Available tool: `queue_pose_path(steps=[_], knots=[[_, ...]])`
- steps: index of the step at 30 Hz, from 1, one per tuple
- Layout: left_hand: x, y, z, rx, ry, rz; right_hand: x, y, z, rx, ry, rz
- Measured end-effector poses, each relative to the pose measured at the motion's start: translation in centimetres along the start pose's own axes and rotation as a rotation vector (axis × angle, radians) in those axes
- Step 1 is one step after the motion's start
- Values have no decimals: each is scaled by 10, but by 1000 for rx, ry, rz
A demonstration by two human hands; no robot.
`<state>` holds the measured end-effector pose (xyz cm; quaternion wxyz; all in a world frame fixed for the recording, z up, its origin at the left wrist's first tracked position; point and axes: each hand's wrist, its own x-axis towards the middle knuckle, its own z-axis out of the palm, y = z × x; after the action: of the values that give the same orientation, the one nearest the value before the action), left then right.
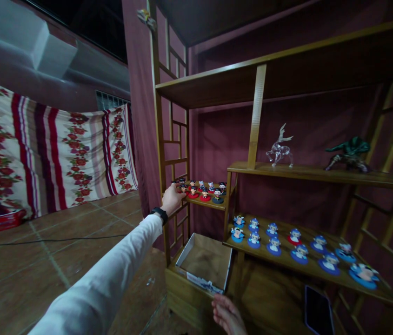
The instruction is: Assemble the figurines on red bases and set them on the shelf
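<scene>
My left hand (171,199) reaches to the left end of the small upper shelf (213,204). Its fingers are closed at a small figurine (183,189) with a dark top, partly hidden by the hand. Beside it stand two rows of similar figurines, among them one on a red base (205,195) and one on a dark base (217,196). Lower down, my right hand (228,314) is held in the air with its fingers loosely bent and nothing in them. It is just in front of an open, shallow cardboard box (186,251) with white sides.
Blue-based figurines (274,245) stand in two rows on the lower right shelf. Above them are a clear deer figure (280,151) and a green crouching figure (349,153). A phone (318,311) lies at the bottom right. A dark cable (77,239) crosses the floor near a red basin (1,221).
</scene>
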<state>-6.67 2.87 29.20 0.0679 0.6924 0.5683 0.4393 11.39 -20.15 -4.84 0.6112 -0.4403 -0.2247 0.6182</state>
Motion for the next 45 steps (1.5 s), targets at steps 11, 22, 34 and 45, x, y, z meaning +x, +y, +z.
queue_pose_path(steps=[11,22,34,45], knots=[[-11,13,-4,104,9,-46,-9,-6,3,38,12,-10],[-8,-6,-21,16,153,-16,-11,-8,-5,55,-8,-23],[-3,-19,-13,-136,114,116,-2,-6,-9,65,-12,-4],[0,-1,-7,-34,-13,113,1,-5,-16,30,26,6]])
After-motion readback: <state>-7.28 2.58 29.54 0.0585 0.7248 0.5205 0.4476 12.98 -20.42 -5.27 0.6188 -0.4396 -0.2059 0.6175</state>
